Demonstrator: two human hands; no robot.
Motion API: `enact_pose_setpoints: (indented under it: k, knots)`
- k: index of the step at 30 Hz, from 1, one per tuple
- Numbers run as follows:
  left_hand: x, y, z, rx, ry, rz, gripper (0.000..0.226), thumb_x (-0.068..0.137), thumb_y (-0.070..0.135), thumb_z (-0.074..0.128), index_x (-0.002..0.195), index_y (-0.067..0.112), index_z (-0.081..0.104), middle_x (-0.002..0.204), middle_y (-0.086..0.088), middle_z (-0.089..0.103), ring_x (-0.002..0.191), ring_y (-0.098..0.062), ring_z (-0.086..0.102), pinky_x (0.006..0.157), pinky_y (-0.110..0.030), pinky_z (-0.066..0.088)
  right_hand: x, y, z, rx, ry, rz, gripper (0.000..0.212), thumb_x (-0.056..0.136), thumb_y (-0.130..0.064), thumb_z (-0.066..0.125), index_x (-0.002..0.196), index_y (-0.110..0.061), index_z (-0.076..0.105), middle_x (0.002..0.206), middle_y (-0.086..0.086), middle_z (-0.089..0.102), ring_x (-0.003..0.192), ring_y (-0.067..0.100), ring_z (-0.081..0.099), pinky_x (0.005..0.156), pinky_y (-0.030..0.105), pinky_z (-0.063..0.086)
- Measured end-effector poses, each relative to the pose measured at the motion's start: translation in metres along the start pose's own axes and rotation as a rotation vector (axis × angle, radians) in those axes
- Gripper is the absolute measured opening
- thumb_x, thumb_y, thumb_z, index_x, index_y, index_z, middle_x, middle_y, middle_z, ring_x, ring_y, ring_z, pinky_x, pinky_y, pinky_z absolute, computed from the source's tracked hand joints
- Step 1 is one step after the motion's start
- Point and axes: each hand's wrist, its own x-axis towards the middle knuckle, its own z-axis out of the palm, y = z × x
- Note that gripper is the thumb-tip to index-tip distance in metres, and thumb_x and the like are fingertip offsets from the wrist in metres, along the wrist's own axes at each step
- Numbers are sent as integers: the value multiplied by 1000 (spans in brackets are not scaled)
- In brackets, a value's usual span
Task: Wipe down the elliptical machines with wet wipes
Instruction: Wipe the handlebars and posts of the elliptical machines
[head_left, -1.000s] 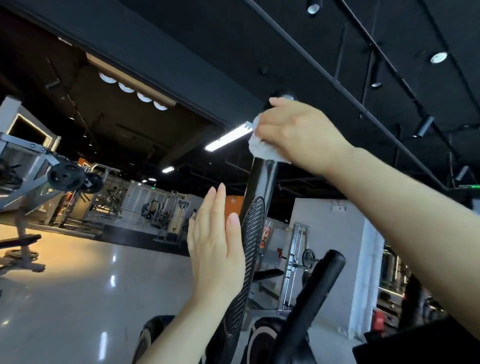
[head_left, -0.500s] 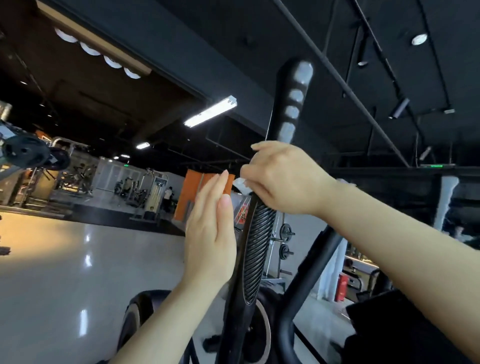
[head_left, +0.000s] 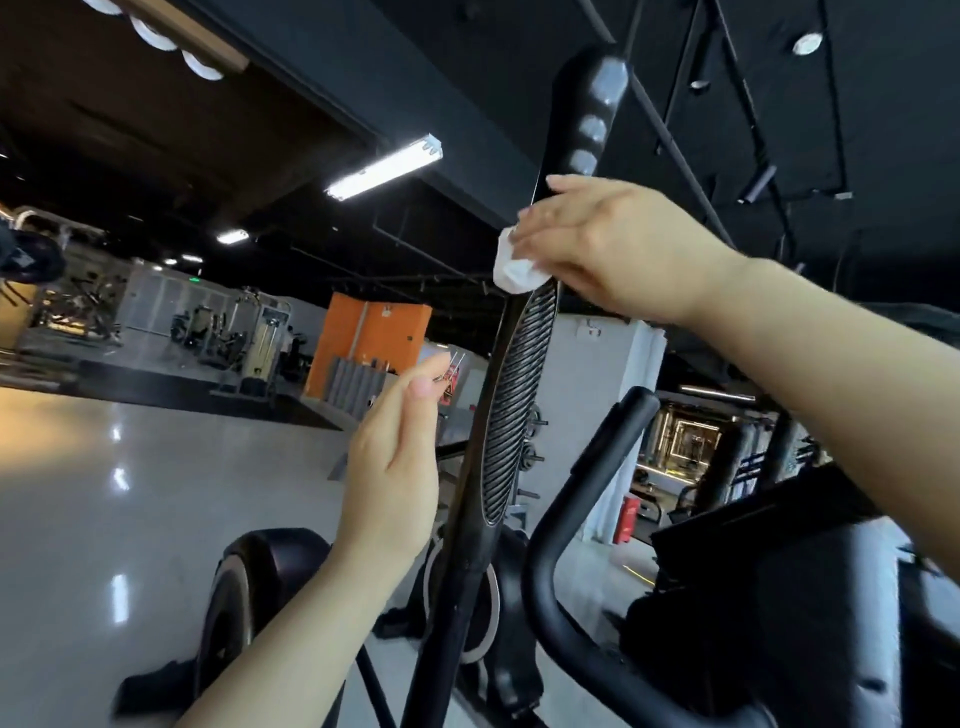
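1. Right now my right hand (head_left: 618, 249) has its grip curled round a white wet wipe (head_left: 514, 267), pressing it on the elliptical's upright black handle (head_left: 519, 395), just above the ribbed section.
2. My left hand (head_left: 395, 457) is flat, fingers straight, beside the handle, holding nothing.
3. Behind lies a glossy gym floor (head_left: 130, 493).
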Motion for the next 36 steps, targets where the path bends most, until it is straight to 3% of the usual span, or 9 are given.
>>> enact_pose_setpoints:
  k: [5,10,13,15,20,23,29,33,36]
  knots:
    - [-14,-16,-1,-93,106,-164,40,91,58,28,109,43,61,114,26,64,113,5,58,110,-35,41,-18,-56,18,118,-33,-61,33,97,-22,44,100,-10,74,114,8,72,114,23,65,113,38,34]
    - [-21,-13,-2,-94,103,-201,42,92,56,25,105,42,62,116,23,63,112,5,58,108,-34,42,-63,-158,60,310,8,-123,15,91,-11,62,96,-12,76,108,6,74,114,21,65,112,39,40]
    - [-24,-15,-13,-66,54,-211,57,92,58,22,120,30,64,118,20,63,115,2,58,110,-36,40,-91,-211,78,365,-21,-202,22,99,-7,53,95,-9,74,106,5,73,115,20,62,116,36,33]
    - [-27,-17,-22,-41,-17,-207,66,91,61,22,128,23,62,123,17,63,117,3,57,111,-33,40,-94,-213,79,319,-29,-232,26,101,-6,48,98,-8,73,108,6,72,116,20,62,117,36,31]
    - [-50,-20,-29,-27,-175,-227,77,81,75,24,132,29,58,132,14,61,125,3,52,113,-31,36,-63,-156,59,146,94,-235,19,94,-1,56,99,-4,74,108,10,73,113,26,65,115,41,35]
    - [-63,-23,-29,-34,-174,-276,68,79,77,25,125,39,58,128,20,62,125,5,51,113,-31,36,-61,-140,52,74,110,-221,18,95,-1,57,101,-4,74,111,12,72,113,27,65,114,41,35]
    - [-76,-26,-41,-10,-146,-336,66,79,78,22,122,45,59,130,16,61,124,3,52,116,-40,33,-109,-223,81,263,115,-107,24,102,-6,51,111,-4,73,125,9,67,125,24,57,114,41,36]
    - [-88,-22,-51,21,-168,-383,71,80,76,20,125,36,58,131,16,60,120,4,55,113,-32,35,-137,-290,96,350,-31,-154,24,100,-5,51,111,-4,72,127,9,66,127,23,56,116,40,32]
    - [-99,-23,-58,51,-201,-417,67,85,73,18,124,35,58,131,18,60,119,7,54,111,-28,36,-127,-273,86,308,-17,-171,29,102,-4,45,108,-3,73,122,12,68,124,27,58,118,40,29]
